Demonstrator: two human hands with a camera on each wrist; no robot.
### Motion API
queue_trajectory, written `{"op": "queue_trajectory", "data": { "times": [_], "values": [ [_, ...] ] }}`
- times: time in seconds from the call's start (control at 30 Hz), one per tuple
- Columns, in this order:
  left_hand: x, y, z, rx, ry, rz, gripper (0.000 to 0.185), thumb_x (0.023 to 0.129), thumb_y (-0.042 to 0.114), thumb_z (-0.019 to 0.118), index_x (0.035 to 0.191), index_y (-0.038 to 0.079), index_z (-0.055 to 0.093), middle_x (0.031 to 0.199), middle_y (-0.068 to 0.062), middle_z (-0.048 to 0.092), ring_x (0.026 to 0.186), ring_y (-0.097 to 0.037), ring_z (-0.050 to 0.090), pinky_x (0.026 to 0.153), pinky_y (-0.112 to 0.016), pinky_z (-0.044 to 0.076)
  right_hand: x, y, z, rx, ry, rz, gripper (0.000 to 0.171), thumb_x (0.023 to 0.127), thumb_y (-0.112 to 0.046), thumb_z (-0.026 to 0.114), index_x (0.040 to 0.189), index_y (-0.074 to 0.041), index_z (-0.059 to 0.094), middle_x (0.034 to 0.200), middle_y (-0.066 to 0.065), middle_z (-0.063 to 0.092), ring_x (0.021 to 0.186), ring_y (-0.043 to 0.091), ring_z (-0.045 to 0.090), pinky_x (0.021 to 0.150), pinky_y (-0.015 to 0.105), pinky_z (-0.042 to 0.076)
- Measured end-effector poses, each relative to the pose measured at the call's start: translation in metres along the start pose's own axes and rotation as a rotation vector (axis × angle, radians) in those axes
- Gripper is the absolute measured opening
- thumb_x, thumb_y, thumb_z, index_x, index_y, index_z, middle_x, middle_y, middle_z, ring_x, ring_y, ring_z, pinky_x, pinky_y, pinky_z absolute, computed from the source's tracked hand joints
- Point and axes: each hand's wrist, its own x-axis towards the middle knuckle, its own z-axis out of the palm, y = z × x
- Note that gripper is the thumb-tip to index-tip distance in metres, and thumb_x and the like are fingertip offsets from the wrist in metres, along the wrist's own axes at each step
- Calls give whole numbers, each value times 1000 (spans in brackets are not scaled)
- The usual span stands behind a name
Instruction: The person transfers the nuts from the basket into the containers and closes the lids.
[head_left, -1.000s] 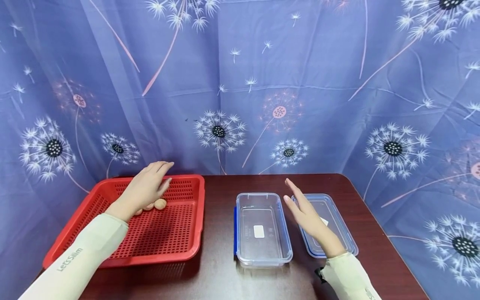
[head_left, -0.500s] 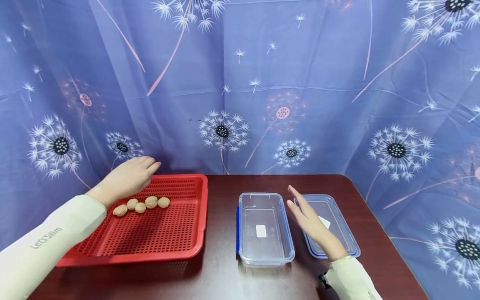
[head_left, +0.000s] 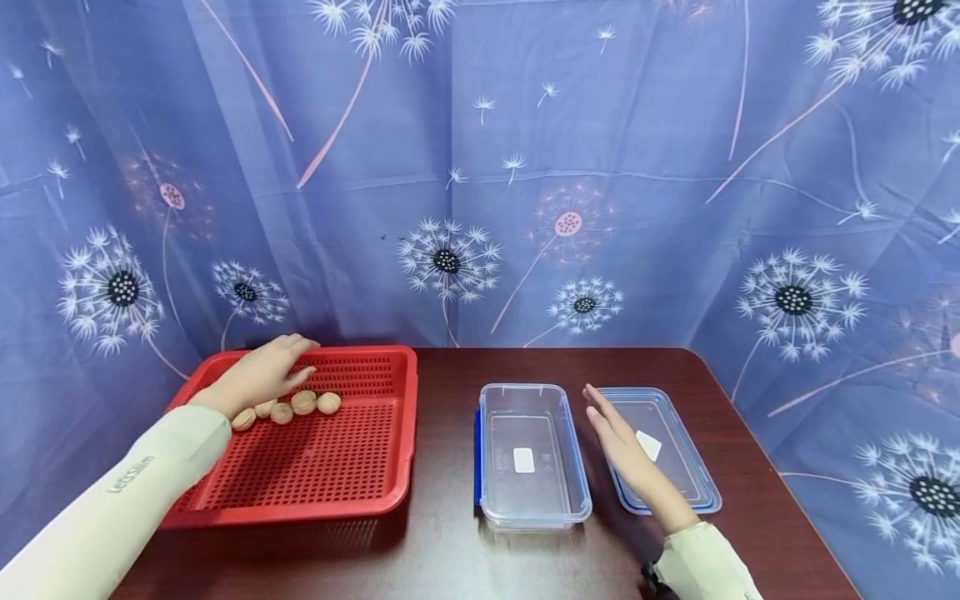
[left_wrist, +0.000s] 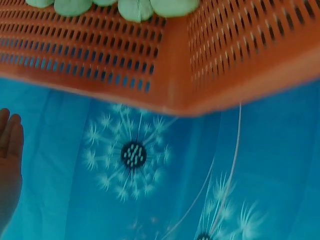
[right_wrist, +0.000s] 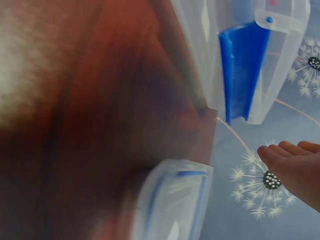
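A red plastic basket (head_left: 408, 417) sits at the left of the table, with several walnuts (head_left: 303, 402) in a rough row inside. My left hand (head_left: 262, 371) hovers over the basket's back left part, fingers extended and nothing held. It partly hides the walnuts at the row's left end. Toward the right, my right hand (head_left: 621, 437) is held in the air between a clear plastic container (head_left: 536, 500) and its lid (head_left: 678, 450). Its fingers are straight and touch nothing that I can see. In the right wrist view the container's blue side clip (right_wrist: 245, 70) shows.
The dark red-brown table (head_left: 442, 467) ends in a rounded corner at the back right. A blue curtain (head_left: 510, 250) with dandelion prints hangs behind it and along both sides. White labels lie on the container's bottom and on the lid.
My left hand moved left, uncovering the walnuts, then came down a little over the basket. My right hand shifted slightly down and right. The walnuts stay in place.
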Motion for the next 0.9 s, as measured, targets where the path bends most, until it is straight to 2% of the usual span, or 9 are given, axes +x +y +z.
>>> {"op": "queue_trajectory", "data": {
  "times": [0.2,0.4,0.57,0.77,0.9],
  "values": [
    [1,-2,22,-89,-50,-84,33,92,9,63,119,-9,58,110,-22,61,101,-38,59,83,-50,50,-1,8,6,102,6,52,49,106,-20,33,148,5,26,150,27,31,141,37,22,113,49,18],
    [5,-1,37,-162,-84,-123,33,93,11,63,120,-7,59,114,-22,61,102,-38,60,85,-51,50,0,15,16,185,-10,65,48,106,-15,34,147,9,26,149,30,29,140,38,25,109,43,26],
    [5,0,43,-190,-138,-183,36,94,12,62,124,-6,57,121,-24,58,107,-40,58,88,-52,49,-3,16,22,200,-26,84,49,105,-16,35,147,8,26,150,29,28,139,38,26,109,44,28],
    [4,-1,46,-210,-158,-213,37,93,10,62,125,-9,56,120,-26,58,110,-42,56,90,-52,47,-7,17,24,242,-47,103,48,104,-10,35,147,9,25,150,30,26,139,39,26,110,46,25],
    [2,-2,52,-234,-194,-242,39,93,10,62,127,-10,54,122,-27,57,114,-43,53,92,-54,46,-10,19,25,210,-57,122,48,102,-6,36,148,6,27,151,28,28,137,40,30,111,50,26]
  ]
}}
